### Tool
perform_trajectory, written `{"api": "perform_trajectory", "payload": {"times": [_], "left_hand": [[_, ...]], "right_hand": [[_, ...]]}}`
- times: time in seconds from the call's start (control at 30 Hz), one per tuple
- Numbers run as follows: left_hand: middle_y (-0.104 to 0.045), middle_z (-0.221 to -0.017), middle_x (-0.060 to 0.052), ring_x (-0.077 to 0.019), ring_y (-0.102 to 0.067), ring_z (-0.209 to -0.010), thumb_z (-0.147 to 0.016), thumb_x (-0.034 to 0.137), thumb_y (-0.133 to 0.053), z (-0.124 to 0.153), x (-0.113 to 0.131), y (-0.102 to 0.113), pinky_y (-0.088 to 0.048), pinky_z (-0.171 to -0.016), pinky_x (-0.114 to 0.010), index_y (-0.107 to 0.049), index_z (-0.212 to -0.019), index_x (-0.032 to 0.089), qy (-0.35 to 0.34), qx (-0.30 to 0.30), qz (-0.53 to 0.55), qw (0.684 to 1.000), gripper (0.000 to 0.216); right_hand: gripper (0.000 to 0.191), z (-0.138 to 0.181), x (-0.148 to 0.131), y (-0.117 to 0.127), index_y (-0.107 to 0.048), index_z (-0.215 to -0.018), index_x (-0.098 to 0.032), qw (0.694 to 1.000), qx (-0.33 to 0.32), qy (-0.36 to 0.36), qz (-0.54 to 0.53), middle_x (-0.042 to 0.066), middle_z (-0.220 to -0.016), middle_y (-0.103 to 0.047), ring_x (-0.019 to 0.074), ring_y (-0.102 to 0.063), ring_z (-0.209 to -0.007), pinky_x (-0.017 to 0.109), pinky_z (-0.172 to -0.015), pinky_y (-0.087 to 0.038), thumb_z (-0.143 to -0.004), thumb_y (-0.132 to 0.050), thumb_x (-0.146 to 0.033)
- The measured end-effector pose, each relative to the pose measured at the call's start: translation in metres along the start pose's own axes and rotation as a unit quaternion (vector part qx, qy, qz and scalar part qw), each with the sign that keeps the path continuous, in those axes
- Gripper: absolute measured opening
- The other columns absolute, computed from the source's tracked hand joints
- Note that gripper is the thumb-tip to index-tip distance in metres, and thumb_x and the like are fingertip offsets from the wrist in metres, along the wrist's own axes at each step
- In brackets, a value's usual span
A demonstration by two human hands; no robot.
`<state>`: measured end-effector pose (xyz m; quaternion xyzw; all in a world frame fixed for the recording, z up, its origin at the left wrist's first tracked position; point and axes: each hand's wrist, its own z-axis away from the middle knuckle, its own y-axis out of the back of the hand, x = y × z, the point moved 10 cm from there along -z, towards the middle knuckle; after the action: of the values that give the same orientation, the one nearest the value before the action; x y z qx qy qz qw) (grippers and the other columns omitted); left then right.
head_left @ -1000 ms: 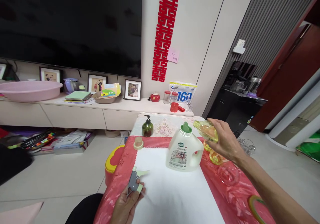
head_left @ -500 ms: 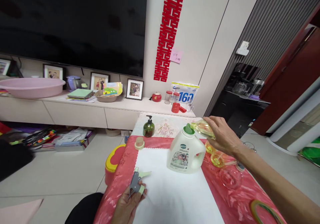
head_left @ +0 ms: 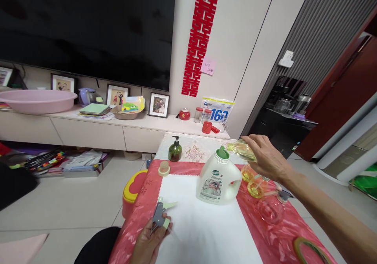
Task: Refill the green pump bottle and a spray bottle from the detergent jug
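Observation:
My right hand (head_left: 266, 158) grips a small clear bottle of yellow liquid (head_left: 242, 150), tipped on its side with its neck against the green spout of a white detergent jug (head_left: 218, 177). The jug stands on a white cloth (head_left: 200, 228) over the red table cover. My left hand (head_left: 149, 242), at the table's near edge, is closed on a grey and pale green spray trigger head (head_left: 160, 213).
Yellow bottles (head_left: 253, 185) and a clear pink one (head_left: 271, 209) lie right of the jug. A dark green pump bottle (head_left: 174, 150), a tape roll (head_left: 163, 169) and a green tape ring (head_left: 309, 248) sit on the table. A yellow and red stool (head_left: 132, 191) stands at its left.
My right hand has carried the yellow bottle left and down, bringing its neck to the jug's green spout. My left hand has stayed put with the trigger head.

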<state>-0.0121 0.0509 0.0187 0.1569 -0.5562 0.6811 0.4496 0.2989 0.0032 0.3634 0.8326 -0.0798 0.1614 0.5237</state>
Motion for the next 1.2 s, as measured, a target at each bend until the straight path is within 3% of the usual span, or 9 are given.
{"api": "perform_trajectory", "payload": {"times": [0.7,1.03,1.2], "left_hand": [[-0.078,-0.092,-0.005,-0.0234,-0.073,-0.088,-0.045,0.029,-0.098,0.001,0.0,0.002,-0.062,-0.083,-0.032,-0.081,-0.086,0.019,0.005,0.021,0.016,1.0,0.045],[-0.079,-0.093,-0.007,-0.0265,-0.074,-0.09,-0.045,0.03,-0.099,0.0,-0.003,0.004,-0.061,-0.087,-0.035,-0.081,-0.087,0.02,0.017,0.023,0.008,1.0,0.047],[-0.079,-0.088,-0.005,-0.0209,-0.074,-0.082,-0.043,0.029,-0.1,0.001,-0.005,0.002,-0.061,-0.081,-0.028,-0.081,-0.086,0.019,0.029,0.019,0.022,0.999,0.048]], "right_hand": [[0.073,-0.008,-0.003,0.003,-0.048,-0.14,-0.008,0.998,-0.017,0.023,0.049,0.021,-0.132,-0.054,0.0325,-0.046,-0.119,0.046,-0.099,-0.046,-0.067,-0.053,-0.005],[0.074,-0.012,-0.006,-0.001,-0.048,-0.139,-0.012,0.997,-0.017,0.044,0.065,0.02,-0.133,-0.054,0.0325,-0.045,-0.122,0.045,-0.099,-0.046,-0.066,-0.052,-0.002],[0.075,-0.015,-0.012,0.001,-0.049,-0.137,-0.013,0.994,-0.018,0.06,0.09,0.018,-0.131,-0.054,0.0311,-0.045,-0.122,0.043,-0.1,-0.046,-0.065,-0.049,0.003]]}}
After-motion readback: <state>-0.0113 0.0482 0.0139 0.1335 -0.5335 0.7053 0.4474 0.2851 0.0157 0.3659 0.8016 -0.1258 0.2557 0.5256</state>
